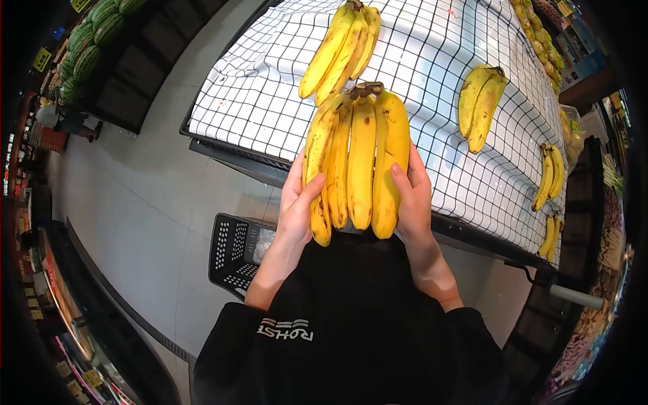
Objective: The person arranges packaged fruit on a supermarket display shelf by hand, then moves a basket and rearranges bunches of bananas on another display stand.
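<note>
A bunch of yellow bananas (pixel 362 162) with brown specks is held up in front of my chest, stem end away from me. My left hand (pixel 299 199) grips its left side, the thumb lying across the outer banana. On the other side my right hand (pixel 413 196) is closed around the bunch, its thumb pressed on the rightmost banana. Both hands' other fingers are partly hidden behind the fruit. Just beyond, a second banana bunch (pixel 342 50) lies on the display stand covered with a checked cloth (pixel 250 88).
A smaller banana bunch (pixel 481 108) rests further right on the cloth, with more bananas (pixel 548 177) near its right edge. A black shopping basket (pixel 233 253) is below on the left. Watermelons (pixel 94 40) are stacked at the far left, near another person (pixel 67 120).
</note>
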### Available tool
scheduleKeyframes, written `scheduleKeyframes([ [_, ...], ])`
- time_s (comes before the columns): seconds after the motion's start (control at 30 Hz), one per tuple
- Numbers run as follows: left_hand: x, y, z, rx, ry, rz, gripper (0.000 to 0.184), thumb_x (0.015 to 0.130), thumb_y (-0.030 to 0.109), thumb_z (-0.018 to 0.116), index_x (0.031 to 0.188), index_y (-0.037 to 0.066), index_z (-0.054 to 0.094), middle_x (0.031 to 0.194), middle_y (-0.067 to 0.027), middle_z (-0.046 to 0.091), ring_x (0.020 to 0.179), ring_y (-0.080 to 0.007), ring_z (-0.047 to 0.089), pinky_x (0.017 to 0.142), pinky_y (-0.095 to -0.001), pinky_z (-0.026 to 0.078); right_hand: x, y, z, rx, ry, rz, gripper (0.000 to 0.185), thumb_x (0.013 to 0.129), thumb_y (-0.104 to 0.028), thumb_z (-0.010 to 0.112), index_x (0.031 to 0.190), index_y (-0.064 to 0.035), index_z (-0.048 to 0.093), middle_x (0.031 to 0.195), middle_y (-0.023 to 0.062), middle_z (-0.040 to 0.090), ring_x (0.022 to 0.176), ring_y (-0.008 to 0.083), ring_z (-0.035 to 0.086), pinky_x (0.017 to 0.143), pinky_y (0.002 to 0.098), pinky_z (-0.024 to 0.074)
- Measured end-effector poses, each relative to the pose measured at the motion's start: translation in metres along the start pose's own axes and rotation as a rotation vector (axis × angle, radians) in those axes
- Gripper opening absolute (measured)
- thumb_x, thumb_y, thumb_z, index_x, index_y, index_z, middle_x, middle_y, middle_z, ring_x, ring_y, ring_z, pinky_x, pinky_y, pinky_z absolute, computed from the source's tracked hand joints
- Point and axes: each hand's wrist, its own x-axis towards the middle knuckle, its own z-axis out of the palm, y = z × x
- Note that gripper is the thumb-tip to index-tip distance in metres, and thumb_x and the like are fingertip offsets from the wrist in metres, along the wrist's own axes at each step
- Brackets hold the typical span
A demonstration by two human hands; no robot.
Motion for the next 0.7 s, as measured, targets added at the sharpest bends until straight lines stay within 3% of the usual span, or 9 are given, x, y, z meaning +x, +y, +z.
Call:
scheduleKeyframes([
  [0.03,-0.002,0.001,-0.001,-0.019,-0.015,0.014,0.061,0.098,0.001,0.051,0.152,-0.001,0.024,0.147,-0.0160,0.043,0.133,-0.0214,0.046,0.108,-0.0348,0.042,-0.001,0.002,0.002,-0.006,0.010,0.010,0.061,0.098,-0.006,0.054,0.151,0.0059,0.025,0.144,0.0140,0.046,0.131,0.0192,0.047,0.109,0.0319,0.0373],
  [0.2,-0.005,-0.008,-0.012,0.028,-0.013,0.137,0.070,0.095,0.009,0.061,0.152,-0.003,0.023,0.147,-0.0141,0.043,0.135,-0.0211,0.043,0.112,-0.0349,0.035,-0.003,0.008,0.014,-0.053,0.037,-0.093,0.062,0.097,-0.004,0.056,0.150,0.0047,0.026,0.145,0.0137,0.045,0.132,0.0194,0.046,0.110,0.0324,0.0359],
  [0.43,-0.003,-0.006,-0.028,0.052,-0.042,0.168,0.071,0.094,0.014,0.063,0.151,-0.004,0.024,0.145,-0.0141,0.044,0.132,-0.0199,0.046,0.110,-0.0334,0.037,-0.006,0.012,0.023,-0.109,0.002,-0.161,0.065,0.096,-0.006,0.057,0.151,0.0048,0.024,0.145,0.0134,0.044,0.133,0.0195,0.044,0.110,0.0331,0.0346],
  [0.57,-0.011,0.000,-0.042,0.050,0.031,0.125,0.063,0.097,0.013,0.057,0.150,-0.003,0.026,0.144,-0.0147,0.045,0.130,-0.0210,0.048,0.108,-0.0342,0.041,-0.006,0.020,0.031,-0.154,-0.064,-0.131,0.067,0.095,-0.006,0.059,0.151,0.0043,0.023,0.145,0.0136,0.043,0.133,0.0203,0.043,0.110,0.0332,0.0349],
  [0.63,-0.021,0.008,-0.050,0.036,0.082,0.085,0.060,0.098,0.012,0.054,0.150,-0.002,0.027,0.144,-0.0152,0.046,0.129,-0.0217,0.050,0.107,-0.0346,0.043,-0.007,0.026,0.037,-0.209,-0.144,-0.010,0.071,0.095,-0.006,0.060,0.152,0.0040,0.020,0.146,0.0144,0.042,0.134,0.0206,0.043,0.110,0.0330,0.0354],
  [0.7,-0.031,0.016,-0.062,0.045,0.242,-0.027,0.051,0.101,0.017,0.047,0.147,-0.001,0.034,0.139,-0.0158,0.052,0.123,-0.0237,0.056,0.104,-0.0349,0.046,-0.007,0.045,0.042,-0.205,-0.199,0.060,0.075,0.094,-0.006,0.062,0.153,0.0036,0.017,0.148,0.0147,0.041,0.133,0.0186,0.045,0.108,0.0319,0.0380],
])
